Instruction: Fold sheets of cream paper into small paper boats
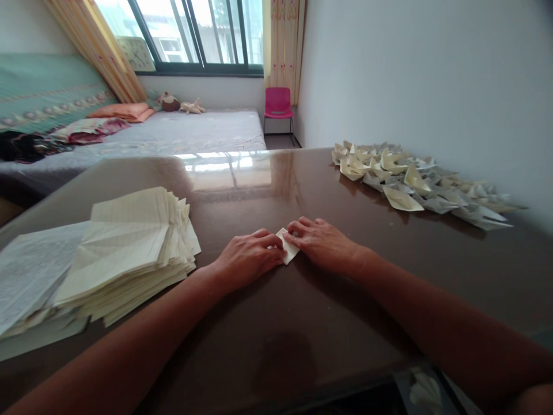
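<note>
A small square of folded cream paper (291, 253) lies on the glossy brown table between my hands. My left hand (249, 255) holds its left edge, the fingers curled and bent down onto it. On the upper right side, my right hand (323, 241) has its thumb and fingers closed on the paper. The fingers hide part of the folds. To the left rests a thick stack of loose cream sheets (125, 230), creased and uneven. Folded paper boats (401, 199), cream and grey, sit crowded together at the right, apart from my hands.
The brown table (242, 202) stretches ahead, with a white wall (410, 75) along its right. Beyond its far edge are a bed (207, 132) and a pink chair (277, 104). Crumpled pale paper (425, 392) shows below the near edge.
</note>
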`<state>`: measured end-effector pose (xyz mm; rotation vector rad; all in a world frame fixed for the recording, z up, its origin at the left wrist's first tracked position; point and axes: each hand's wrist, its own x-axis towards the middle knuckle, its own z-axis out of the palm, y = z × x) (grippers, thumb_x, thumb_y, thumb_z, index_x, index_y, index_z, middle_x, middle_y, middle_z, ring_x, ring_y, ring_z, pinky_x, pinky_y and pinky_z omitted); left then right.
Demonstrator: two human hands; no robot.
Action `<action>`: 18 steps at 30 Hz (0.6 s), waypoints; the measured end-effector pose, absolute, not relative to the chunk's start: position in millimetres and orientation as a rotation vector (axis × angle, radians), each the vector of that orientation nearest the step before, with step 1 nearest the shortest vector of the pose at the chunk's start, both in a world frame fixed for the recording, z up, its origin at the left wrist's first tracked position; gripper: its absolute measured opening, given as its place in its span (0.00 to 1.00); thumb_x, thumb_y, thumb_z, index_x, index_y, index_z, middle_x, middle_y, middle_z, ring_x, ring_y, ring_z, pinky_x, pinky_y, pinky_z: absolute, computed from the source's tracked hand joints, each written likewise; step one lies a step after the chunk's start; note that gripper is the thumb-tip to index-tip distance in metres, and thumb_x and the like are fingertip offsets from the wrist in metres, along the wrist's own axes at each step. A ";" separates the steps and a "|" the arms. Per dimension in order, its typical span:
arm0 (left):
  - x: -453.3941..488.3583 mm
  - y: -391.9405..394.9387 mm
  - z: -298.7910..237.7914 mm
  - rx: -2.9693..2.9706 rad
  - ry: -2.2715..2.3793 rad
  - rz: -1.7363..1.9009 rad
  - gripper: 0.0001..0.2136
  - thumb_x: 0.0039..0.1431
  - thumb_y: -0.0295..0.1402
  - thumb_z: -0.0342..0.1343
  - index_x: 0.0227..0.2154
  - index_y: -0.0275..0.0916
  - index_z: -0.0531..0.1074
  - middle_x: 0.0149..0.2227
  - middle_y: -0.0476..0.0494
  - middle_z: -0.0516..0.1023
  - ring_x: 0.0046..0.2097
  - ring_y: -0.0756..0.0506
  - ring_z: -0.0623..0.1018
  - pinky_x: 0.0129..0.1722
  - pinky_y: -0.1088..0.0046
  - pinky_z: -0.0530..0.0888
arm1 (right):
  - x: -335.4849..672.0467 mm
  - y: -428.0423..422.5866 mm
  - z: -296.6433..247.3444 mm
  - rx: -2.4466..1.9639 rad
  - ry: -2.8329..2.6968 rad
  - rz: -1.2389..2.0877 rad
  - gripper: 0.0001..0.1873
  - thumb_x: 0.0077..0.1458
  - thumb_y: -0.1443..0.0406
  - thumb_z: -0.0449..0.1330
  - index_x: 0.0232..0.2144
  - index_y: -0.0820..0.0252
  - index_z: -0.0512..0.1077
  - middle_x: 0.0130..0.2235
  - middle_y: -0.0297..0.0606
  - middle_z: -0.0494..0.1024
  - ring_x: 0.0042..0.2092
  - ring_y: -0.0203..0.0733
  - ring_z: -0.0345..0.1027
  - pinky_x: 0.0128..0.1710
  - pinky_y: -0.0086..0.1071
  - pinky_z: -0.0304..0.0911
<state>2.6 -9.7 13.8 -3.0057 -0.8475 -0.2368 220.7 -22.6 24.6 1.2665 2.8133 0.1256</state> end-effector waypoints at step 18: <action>1.9 -2.0 5.6 -3.024 -0.738 -0.389 0.14 0.67 0.38 0.44 0.41 0.46 0.76 0.40 0.48 0.77 0.41 0.50 0.73 0.41 0.76 0.70 | 229.3 -21.8 32.8 1.283 2.868 -0.045 0.08 0.60 0.62 0.55 0.35 0.60 0.72 0.37 0.41 0.74 0.38 0.41 0.65 0.36 0.31 0.55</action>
